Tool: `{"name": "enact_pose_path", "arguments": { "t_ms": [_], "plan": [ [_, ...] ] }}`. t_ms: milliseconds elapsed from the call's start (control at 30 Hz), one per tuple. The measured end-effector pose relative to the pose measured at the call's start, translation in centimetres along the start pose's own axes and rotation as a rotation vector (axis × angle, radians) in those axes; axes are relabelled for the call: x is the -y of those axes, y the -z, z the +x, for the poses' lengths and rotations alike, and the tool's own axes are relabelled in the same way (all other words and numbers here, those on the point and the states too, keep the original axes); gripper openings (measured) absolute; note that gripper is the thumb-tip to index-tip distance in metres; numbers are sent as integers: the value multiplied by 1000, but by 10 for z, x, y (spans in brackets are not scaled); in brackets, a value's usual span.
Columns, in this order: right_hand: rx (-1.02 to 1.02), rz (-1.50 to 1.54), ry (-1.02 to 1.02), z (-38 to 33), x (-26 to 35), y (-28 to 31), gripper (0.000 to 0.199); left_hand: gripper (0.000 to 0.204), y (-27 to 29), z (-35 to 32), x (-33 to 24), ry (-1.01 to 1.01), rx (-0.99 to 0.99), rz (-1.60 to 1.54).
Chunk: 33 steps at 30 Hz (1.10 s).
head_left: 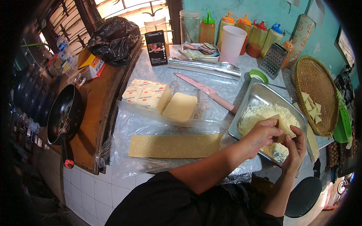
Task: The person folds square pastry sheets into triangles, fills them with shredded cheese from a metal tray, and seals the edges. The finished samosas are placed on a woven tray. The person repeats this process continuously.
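Above a rectangular metal tray (260, 90) of grated cheese (254, 113), both hands hold a small folded piece of pale dough wrapper (287, 130). My left hand (264, 136) pinches its left side with bent fingers. On its right edge, the thumb and fingers of my right hand (296, 147) close in. What lies inside the fold is hidden. To the left, a long flat strip of dough (169, 146) rests on clear plastic. Finished-looking folded pieces (312, 107) lie in a round woven basket (328, 86) at the right.
Behind the dough strip are a wrapped cheese block (145, 92), a cut block (181, 106) and a pink knife (205, 91). Farther back stand a phone (156, 48), foil roll (203, 68), white cup (232, 43), grater (273, 56) and several sauce bottles. A frying pan (66, 113) sits left.
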State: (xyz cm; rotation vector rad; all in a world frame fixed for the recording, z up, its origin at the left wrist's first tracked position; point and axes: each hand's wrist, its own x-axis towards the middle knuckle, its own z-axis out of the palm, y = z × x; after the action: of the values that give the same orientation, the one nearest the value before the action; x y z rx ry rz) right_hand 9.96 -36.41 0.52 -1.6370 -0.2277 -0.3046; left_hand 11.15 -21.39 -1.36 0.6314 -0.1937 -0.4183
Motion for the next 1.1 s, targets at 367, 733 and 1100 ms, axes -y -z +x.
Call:
{"name": "enact_pose_path", "arguments": {
  "t_ms": [367, 733, 1100],
  "plan": [
    [-56, -332, 128, 0, 2, 7, 22, 28, 0, 2, 5, -17, -32, 28],
    [-121, -616, 470, -1, 6, -3, 22, 37, -2, 1, 4, 12, 49, -108],
    [58, -1142, 793, -6, 21, -7, 39, 29, 4, 0, -3, -71, -10, 207]
  ]
}}
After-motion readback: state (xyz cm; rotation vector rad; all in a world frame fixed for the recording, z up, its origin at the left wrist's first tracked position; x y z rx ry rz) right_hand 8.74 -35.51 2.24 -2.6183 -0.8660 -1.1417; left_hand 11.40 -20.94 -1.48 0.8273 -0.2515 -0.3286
